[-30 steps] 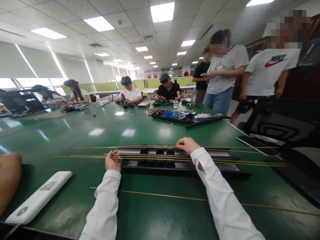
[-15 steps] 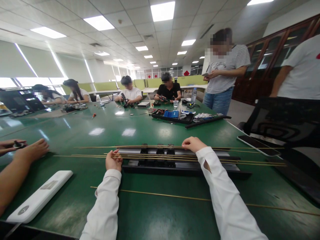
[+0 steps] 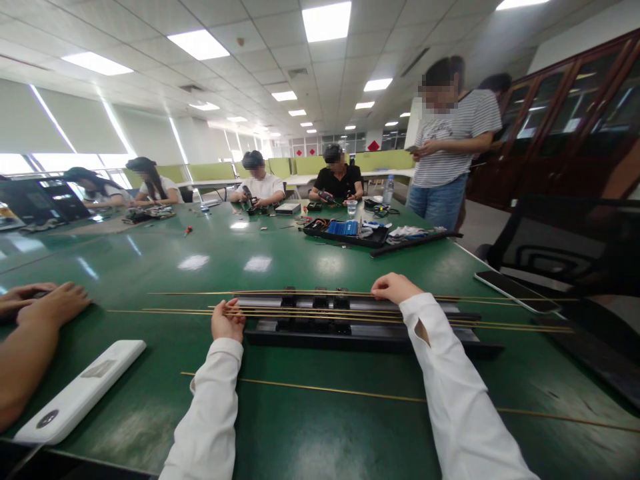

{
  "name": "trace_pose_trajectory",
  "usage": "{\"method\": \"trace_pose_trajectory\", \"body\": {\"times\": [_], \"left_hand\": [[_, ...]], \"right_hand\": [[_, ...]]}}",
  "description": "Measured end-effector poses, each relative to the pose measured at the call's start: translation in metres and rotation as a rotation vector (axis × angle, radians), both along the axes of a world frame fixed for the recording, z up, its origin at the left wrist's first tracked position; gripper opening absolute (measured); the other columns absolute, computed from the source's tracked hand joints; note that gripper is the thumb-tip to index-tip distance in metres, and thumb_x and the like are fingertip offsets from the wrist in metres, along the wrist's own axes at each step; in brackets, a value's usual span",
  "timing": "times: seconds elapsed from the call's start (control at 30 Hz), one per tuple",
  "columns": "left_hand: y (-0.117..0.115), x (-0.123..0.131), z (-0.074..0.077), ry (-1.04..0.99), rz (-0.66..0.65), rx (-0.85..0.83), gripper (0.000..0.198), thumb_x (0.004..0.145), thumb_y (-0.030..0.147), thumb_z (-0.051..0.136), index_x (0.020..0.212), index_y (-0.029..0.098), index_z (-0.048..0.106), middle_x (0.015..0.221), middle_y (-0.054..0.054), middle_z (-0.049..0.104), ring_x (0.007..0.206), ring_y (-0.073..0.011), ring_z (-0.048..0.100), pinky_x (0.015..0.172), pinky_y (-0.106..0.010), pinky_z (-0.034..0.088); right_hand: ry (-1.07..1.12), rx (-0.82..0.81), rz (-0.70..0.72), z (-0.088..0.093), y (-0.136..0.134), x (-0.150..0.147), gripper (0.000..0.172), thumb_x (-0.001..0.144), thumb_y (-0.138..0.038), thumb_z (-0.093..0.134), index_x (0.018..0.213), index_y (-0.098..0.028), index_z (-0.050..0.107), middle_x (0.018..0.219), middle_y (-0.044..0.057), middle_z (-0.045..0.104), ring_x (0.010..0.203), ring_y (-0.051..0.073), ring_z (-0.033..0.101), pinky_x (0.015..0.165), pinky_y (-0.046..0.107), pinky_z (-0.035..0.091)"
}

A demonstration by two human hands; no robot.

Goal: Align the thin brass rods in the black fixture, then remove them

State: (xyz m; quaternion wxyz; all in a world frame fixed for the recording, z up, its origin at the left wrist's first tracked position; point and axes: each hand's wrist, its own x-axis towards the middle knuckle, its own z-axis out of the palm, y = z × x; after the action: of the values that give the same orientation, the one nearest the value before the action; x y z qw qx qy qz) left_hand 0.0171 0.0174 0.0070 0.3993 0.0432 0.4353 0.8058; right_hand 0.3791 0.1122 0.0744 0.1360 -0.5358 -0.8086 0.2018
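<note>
Several long, thin brass-coloured rods (image 3: 373, 317) stretch sideways across a black and silver rail assembly (image 3: 370, 343) with dark blocks (image 3: 320, 301). My left hand (image 3: 228, 320) is palm up by the assembly's left end, its fingers curled around the near rods. Toward the far side, my right hand (image 3: 397, 289) pinches a far rod (image 3: 300, 292) between thumb and fingertips; how many rods are in that pinch, I cannot tell. One separate rod (image 3: 330, 389) lies on the green table nearer me, passing under both white sleeves.
A white oblong device (image 3: 83, 393) lies at near left, beside a co-worker's hands (image 3: 55, 303). At right are a phone (image 3: 515, 291) and a black chair (image 3: 565, 253). Farther back sits a black tray (image 3: 320, 232) of parts. Several people are around the table.
My right hand has slid slightly right along the far rod; my left hand stays put. The co-worker's hands at left shifted left and lower. A person in white at far right has left view.
</note>
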Motion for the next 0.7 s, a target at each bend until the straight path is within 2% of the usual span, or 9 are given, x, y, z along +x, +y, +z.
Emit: {"method": "trace_pose_trajectory", "body": {"times": [0.13,0.43,0.7], "left_hand": [[-0.001,0.002,0.002,-0.006,-0.006,0.004,0.018,0.067,0.026,0.043,0.063,0.012,0.054,0.050,0.002,0.041,0.038,-0.0061,0.037,0.037,-0.019,0.030],[-0.002,0.010,0.007,-0.001,0.000,-0.002,0.017,0.066,0.026,0.043,0.063,0.013,0.054,0.052,0.002,0.042,0.039,-0.0059,0.037,0.036,-0.019,0.030],[-0.001,0.009,0.006,-0.008,-0.003,0.002,0.017,0.067,0.026,0.043,0.063,0.013,0.054,0.052,0.002,0.041,0.038,-0.0059,0.037,0.036,-0.019,0.029]], "right_hand": [[0.026,0.005,0.052,0.002,-0.003,-0.008,0.019,0.067,-0.029,0.050,0.071,-0.018,0.065,0.067,0.002,0.067,0.067,0.013,0.060,0.063,0.019,0.042],[-0.007,0.177,0.064,0.001,-0.008,-0.035,0.018,0.067,-0.025,0.049,0.071,-0.019,0.066,0.071,0.003,0.066,0.071,0.014,0.058,0.065,0.021,0.040],[-0.051,0.212,0.063,0.000,-0.009,-0.037,0.017,0.068,-0.022,0.049,0.070,-0.019,0.065,0.071,0.003,0.065,0.069,0.014,0.057,0.063,0.021,0.039]]}}
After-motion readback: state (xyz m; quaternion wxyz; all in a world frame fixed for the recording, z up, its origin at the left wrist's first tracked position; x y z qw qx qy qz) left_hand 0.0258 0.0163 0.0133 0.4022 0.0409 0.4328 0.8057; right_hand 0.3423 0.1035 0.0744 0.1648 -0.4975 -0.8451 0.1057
